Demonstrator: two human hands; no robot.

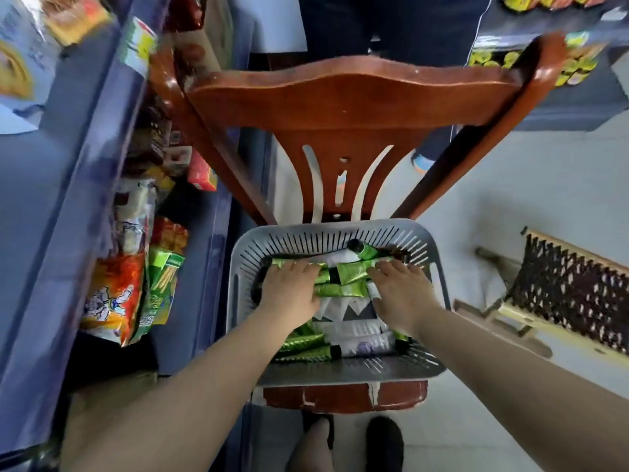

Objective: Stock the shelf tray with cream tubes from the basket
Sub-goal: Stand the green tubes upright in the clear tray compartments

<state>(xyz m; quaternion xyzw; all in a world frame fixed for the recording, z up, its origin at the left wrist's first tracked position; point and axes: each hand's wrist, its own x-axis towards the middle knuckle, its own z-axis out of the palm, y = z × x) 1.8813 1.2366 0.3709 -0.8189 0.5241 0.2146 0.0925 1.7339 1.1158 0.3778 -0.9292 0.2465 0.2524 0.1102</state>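
Observation:
A grey slotted basket (335, 233) stands on the seat of a red-brown wooden chair (343, 100). Inside lie several shiny green cream tubes (343, 287) with black caps, mixed with white tubes (366, 344). Both my hands are down in the basket. My left hand (289, 291) lies palm down on the green tubes at the left, fingers spread forward. My right hand (400, 291) lies on the tubes at the right, fingers reaching toward the far wall. Whether either hand grips a tube is hidden under the palms. No shelf tray is visible.
Blue shelves (68, 199) on the left carry snack packets (115, 294) and boxes. A person's legs stand behind the chair. A woven wooden stool (561, 294) stands on the pale floor at the right. My feet show below the chair seat.

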